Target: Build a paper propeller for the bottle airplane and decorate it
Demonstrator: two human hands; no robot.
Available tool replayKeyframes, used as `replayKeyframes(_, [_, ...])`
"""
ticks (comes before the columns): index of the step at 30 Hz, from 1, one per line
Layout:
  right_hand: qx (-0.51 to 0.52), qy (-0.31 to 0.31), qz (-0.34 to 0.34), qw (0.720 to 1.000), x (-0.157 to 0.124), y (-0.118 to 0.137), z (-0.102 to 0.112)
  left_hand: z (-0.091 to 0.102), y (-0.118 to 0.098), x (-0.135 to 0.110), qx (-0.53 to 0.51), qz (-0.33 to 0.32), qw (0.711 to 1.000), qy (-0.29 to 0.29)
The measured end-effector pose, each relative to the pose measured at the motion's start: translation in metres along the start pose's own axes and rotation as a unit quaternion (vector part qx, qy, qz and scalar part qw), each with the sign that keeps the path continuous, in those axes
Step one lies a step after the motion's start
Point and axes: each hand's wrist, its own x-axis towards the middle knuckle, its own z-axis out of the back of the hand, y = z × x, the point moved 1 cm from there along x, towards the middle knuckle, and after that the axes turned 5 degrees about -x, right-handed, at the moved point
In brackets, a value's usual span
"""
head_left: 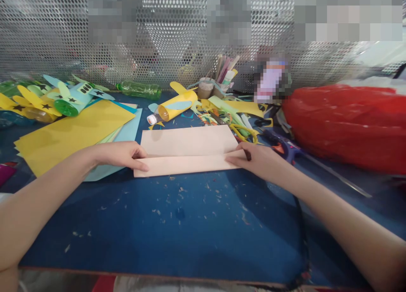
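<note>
A pale pink sheet of paper (190, 141) lies on the blue table, its near edge folded up into a long strip. At the strip's left end, my left hand (128, 154) pinches the paper, thumb on top. My right hand (249, 156) grips the right end the same way, thumb over the fold and fingers behind it. Left of the sheet is a stack of yellow and light blue paper (79, 131). Just behind it lies a plastic bottle wrapped in yellow paper (177, 106) with wing-like pieces.
Paper scraps and yellow-handled scissors (245, 131) lie behind my right hand. A glue gun (283, 144) and a glue stick (336, 175) are beside a red plastic bag (345, 127). Paper-trimmed bottles (74, 99), a green bottle (139, 89) and a pot of sticks (223, 82) line the back by a perforated metal screen.
</note>
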Motion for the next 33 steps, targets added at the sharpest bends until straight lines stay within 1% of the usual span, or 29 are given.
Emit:
replayKeyframes(6, [-0.002, -0.002, -0.017, 1.0, 0.0, 0.001, -0.001, -0.001, 0.003, 0.002, -0.002, -0.002, 1.0, -0.008])
replayKeyframes(10, [0.009, -0.021, -0.01, 1.0, 0.002, -0.001, -0.002, -0.001, 0.006, 0.004, -0.009, 0.007, 1.0, -0.011])
replayKeyframes(20, [0.017, -0.055, -0.008, 0.998, 0.002, -0.003, -0.008, -0.002, 0.01, 0.007, -0.034, -0.003, 0.999, -0.015])
replayKeyframes(27, [0.005, -0.05, -0.03, 0.998, 0.002, -0.002, -0.008, -0.004, 0.011, 0.008, -0.037, 0.001, 0.999, -0.017])
replayKeyframes(33, [0.013, -0.05, -0.027, 0.998, 0.001, -0.001, -0.011, -0.004, 0.014, 0.009, -0.022, -0.008, 0.999, -0.03])
